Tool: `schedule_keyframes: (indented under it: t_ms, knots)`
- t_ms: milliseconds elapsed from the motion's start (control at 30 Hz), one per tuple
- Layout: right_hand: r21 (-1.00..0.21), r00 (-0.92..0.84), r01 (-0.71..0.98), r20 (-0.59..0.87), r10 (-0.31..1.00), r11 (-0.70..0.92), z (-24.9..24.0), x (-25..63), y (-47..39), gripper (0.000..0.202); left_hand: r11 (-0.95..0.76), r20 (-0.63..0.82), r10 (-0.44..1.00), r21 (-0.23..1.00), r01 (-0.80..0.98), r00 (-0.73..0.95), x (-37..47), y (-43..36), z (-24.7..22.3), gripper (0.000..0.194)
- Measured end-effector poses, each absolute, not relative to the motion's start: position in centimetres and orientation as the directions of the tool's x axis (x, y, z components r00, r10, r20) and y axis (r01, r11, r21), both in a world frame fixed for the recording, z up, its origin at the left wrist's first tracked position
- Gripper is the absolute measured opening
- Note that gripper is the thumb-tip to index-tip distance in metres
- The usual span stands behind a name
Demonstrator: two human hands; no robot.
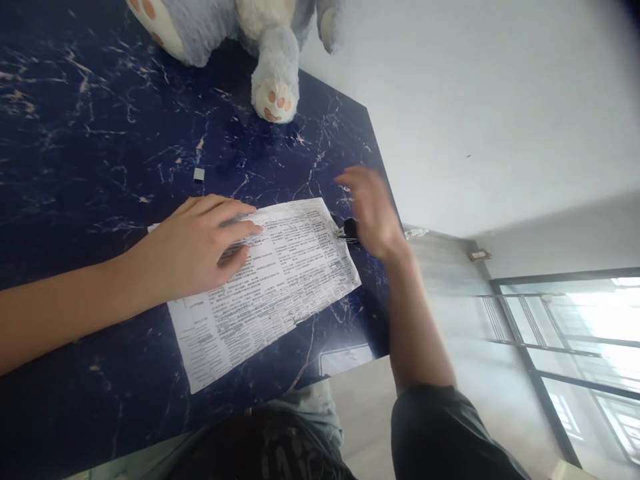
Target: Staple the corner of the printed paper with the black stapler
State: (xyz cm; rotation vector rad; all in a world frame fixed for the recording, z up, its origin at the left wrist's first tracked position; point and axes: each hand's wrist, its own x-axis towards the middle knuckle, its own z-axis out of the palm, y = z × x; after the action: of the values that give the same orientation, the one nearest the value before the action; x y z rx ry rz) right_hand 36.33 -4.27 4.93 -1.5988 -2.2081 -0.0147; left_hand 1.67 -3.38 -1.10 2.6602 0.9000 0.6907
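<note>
A white printed sheet (265, 287) lies at a slant on the dark blue marbled table (65, 193). My left hand (210, 240) rests flat on the sheet's upper left part, fingers spread, holding nothing. To the right of the sheet, my right hand (369, 210) is over the table's right edge, blurred by motion; its fingers reach out to the left and look apart, with nothing seen in them. A small black object (350, 229) with thin dark parts sits at the sheet's right edge, beside my right hand and partly hidden by it.
A grey and white plush toy (277, 67) sits at the back of the table. A small pale square piece (199, 175) lies behind my left hand. The table's right edge runs beside a white wall (475, 120). Windows (590, 333) are at the far right.
</note>
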Motion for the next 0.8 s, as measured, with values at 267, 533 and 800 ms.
schedule_keyframes:
  t_ms: [267, 533, 800]
  knots:
    - [-0.15, -0.337, 0.929, 0.031, 0.941, 0.338, 4.4, 35.4, -4.1, 0.07, -0.789, 0.339, 0.613, 0.305, 0.533, 0.714, 1.6, -3.3, -1.2, 0.041]
    - [-0.612, -0.236, 0.759, 0.06, 0.97, 0.223, 4.1, 44.2, -1.7, 0.075, -0.78, 0.366, 0.622, 0.364, 0.508, 0.692, 1.7, -3.3, -1.3, 0.041]
    - [-0.513, -0.44, 0.786, -0.071, 0.895, 0.346, 5.6, 45.3, -2.7, 0.042, -0.795, 0.369, 0.604, 0.334, 0.506, 0.707, 1.6, -3.8, -0.7, 0.04]
